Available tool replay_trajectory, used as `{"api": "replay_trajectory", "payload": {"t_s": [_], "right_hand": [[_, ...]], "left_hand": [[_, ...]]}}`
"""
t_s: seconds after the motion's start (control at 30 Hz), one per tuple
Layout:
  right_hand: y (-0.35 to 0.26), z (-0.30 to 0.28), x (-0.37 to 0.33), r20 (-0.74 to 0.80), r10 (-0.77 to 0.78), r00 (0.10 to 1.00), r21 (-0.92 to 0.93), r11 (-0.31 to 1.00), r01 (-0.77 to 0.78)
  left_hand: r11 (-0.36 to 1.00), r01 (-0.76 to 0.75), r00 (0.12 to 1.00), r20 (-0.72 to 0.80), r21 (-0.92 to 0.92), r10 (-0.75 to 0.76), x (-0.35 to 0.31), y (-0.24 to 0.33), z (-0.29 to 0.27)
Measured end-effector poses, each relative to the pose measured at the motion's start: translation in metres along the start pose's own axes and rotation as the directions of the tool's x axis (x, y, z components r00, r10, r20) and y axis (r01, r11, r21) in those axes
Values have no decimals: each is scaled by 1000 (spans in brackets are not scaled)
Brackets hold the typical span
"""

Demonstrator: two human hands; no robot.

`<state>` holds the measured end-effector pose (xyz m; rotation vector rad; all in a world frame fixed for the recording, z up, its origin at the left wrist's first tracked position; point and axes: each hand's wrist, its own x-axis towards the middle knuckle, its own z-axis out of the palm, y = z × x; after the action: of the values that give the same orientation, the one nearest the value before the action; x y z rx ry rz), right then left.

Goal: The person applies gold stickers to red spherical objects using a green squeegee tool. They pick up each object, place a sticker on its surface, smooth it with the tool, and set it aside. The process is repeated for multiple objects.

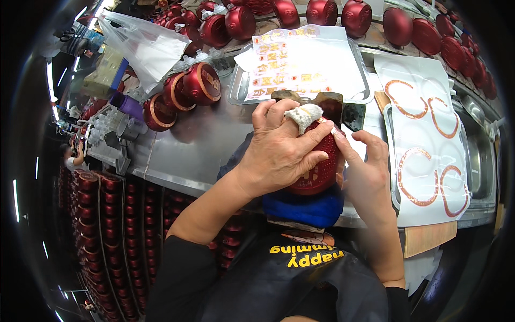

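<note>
A dark red, dimpled round bottle [317, 180] with gold marking rests against a blue cloth pad [306, 206] in front of me. My left hand [284, 147] lies over its upper left side, fingers curled and thumb pressing on it. One of its fingers wears a white knitted finger cover [304, 115]. On the bottle's right side is my right hand [367, 163], index fingertip at the top edge beside the left fingertips and thumb lower on the side. A dark metal holder [328, 102] stands just behind the bottle. Whatever lies under the fingertips is hidden.
A metal tray [234, 92] behind holds a sheet of red-gold decals [295, 61]. To the right, a white sheet [424, 131] carries curved decal strips. Red bottles [201, 84] stand left of the tray; more line the back. A plastic bag [145, 45] sits far left.
</note>
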<state>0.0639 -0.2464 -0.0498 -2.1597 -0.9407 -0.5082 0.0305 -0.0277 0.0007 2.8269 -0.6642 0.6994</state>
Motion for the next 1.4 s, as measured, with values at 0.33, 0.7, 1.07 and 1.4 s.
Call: {"api": "replay_trajectory", "payload": {"t_s": [0.33, 0.7, 1.07, 1.4], "right_hand": [[8, 1, -6, -8, 89, 996, 64, 994, -89], [13, 6, -25, -35, 79, 996, 109, 991, -74], [-6, -8, -52, 164, 188, 968, 349, 907, -236], [-20, -23, -49, 279, 155, 948, 492, 825, -280]], "left_hand": [[998, -65, 998, 2, -19, 65, 5, -2, 3], [990, -135, 991, 15, 26, 135, 14, -1, 5], [983, -129, 992, -1, -132, 130, -3, 19, 5], [964, -47, 988, 128, -260, 83, -29, 35, -5]]}}
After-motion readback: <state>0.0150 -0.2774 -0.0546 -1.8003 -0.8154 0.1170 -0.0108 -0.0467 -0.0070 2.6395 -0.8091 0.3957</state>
